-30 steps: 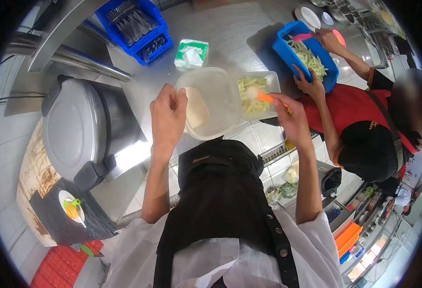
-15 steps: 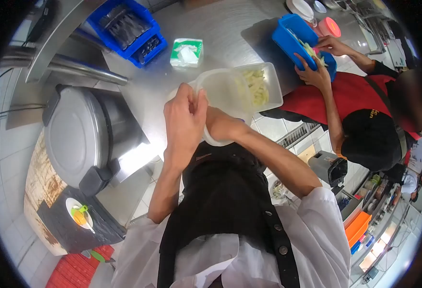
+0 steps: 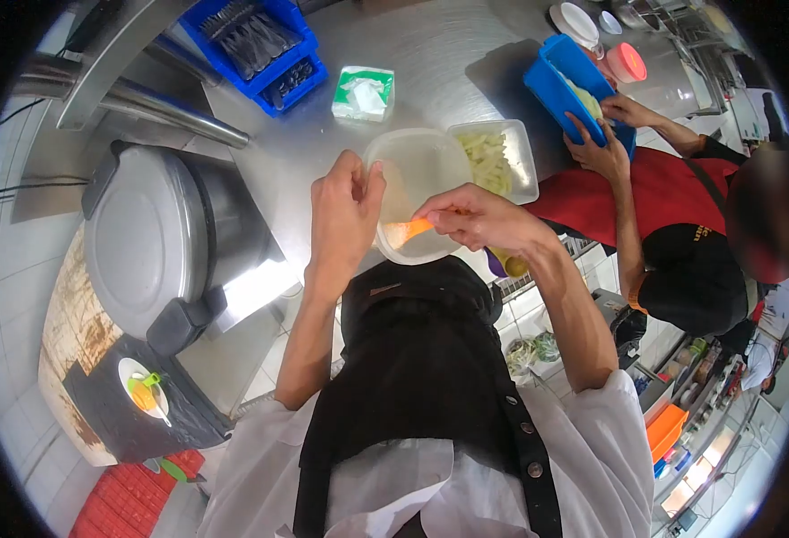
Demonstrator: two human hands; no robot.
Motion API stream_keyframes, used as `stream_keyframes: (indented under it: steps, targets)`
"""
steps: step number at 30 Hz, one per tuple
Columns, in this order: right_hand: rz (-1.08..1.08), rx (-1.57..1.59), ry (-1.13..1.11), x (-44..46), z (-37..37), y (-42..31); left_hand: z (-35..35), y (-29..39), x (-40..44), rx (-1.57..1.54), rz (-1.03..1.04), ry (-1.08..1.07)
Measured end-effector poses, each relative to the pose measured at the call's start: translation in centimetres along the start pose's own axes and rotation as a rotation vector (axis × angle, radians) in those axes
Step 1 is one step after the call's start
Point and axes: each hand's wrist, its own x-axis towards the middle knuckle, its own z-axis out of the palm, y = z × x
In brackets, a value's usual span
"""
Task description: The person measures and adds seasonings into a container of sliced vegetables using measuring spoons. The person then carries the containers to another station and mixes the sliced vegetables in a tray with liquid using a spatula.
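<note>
Orange utensil (image 3: 402,233), just one, reaches into one translucent tub (image 3: 435,161).

- Utensil (image 3: 418,226): bright orange, streaked whitish toward its tip
- Round-cornered tub (image 3: 435,157): translucent milky white
- Cut vegetable strips (image 3: 486,166): pale green
- Rectangular container (image 3: 524,166) around them: translucent white
- Tissue pack (image 3: 365,94): green and white
- Cutlery bins (image 3: 273,103): deep blue
- Co-worker's bin (image 3: 547,76): lighter blue
- Co-worker's apron (image 3: 583,190): red
- Wearer's apron (image 3: 403,359): plain black
- Wearer's shirt (image 3: 264,475): white
- Pot lid (image 3: 139,238): grey
- Tabletop (image 3: 430,67): silvery grey
- Jar lid (image 3: 630,61): coral pink
</note>
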Motion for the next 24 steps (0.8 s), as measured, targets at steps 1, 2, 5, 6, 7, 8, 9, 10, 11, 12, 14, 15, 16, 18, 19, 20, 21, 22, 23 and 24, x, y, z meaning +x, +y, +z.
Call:
stream_keyframes:
  steps: [1, 2, 5, 6, 7, 8, 9, 10, 11, 12, 14, 15, 16, 18, 19, 20, 21, 22, 23, 24]
  targets:
    - [0.001, -0.004, 0.003, -0.1, -0.2, 0.4, 0.0, 0.0, 0.1, -0.004, 0.002, 0.002]
    - [-0.019, 0.119, 0.019, -0.2, -0.3, 0.8, 0.0, 0.1, 0.2, -0.006, -0.006, 0.012]
    - [-0.064, 0.276, 0.095, -1.9, -1.0, 0.9, -0.2, 0.0, 0.4, -0.028, -0.017, 0.034]
    - [-0.09, 0.317, 0.145, -2.6, -1.4, 0.9, -0.4, -0.2, 0.5, -0.039, -0.024, 0.045]
    - [-0.147, 0.354, 0.152, -3.3, -2.3, 1.4, -0.4, -0.5, 0.6, -0.03, -0.013, 0.064]
    - [-0.141, 0.342, 0.149, -4.1, -3.1, 1.8, -0.3, -0.8, 0.7, -0.037, -0.018, 0.074]
    - [-0.211, 0.086, 0.377, -4.8, -3.8, 2.3, -0.4, -1.1, 0.7, -0.046, -0.013, 0.078]
    - [-0.282, -0.174, 0.598, -5.1, -4.0, 2.6, -0.4, -1.3, 0.6, -0.052, -0.006, 0.082]
    - [-0.282, -0.182, 0.592, -4.9, -3.9, 3.0, -0.5, -1.2, 0.6, -0.055, -0.01, 0.091]
    - [-0.302, -0.79, 0.819, -4.8, -3.8, 3.5, -0.6, -0.9, 0.5, -0.05, -0.018, 0.082]
    - [-0.298, -1.407, 1.015, -4.9, -2.4, 3.1, -0.5, -0.4, 0.1, -0.044, -0.026, 0.067]
    - [-0.319, -1.304, 0.935, -4.2, -0.8, 1.4, -0.5, -0.3, 0.2, -0.004, 0.004, 0.076]
    - [-0.329, -1.19, 0.857, -3.2, 1.1, 0.5, -0.4, -0.1, 0.0, 0.038, 0.032, 0.071]
    - [-0.494, -1.324, 0.729, 0.8, 3.0, 0.5, -0.2, 0.5, -0.2, 0.052, 0.027, 0.03]
    - [-0.427, -1.331, 0.624, 3.9, 3.5, 0.7, 0.0, 0.9, -0.3, 0.057, 0.021, 0.003]
    - [-0.361, -1.336, 0.516, 6.2, 3.7, 1.2, 0.3, 1.2, -0.6, 0.059, 0.03, -0.012]
    - [-0.36, -1.333, 0.527, 7.1, 4.0, 1.7, 0.6, 1.4, -0.9, 0.031, 0.073, 0.036]
    - [-0.298, -1.127, 0.423, 8.0, 4.2, 2.0, 0.7, 1.5, -1.0, 0.003, 0.114, 0.091]
    - [-0.238, -0.922, 0.312, 8.6, 4.2, 2.2, 0.9, 1.2, -1.0, 0.005, 0.114, 0.096]
    - [-0.244, -0.928, 0.302, 9.1, 3.8, 2.6, 1.1, 0.7, -1.1, 0.012, 0.12, 0.12]
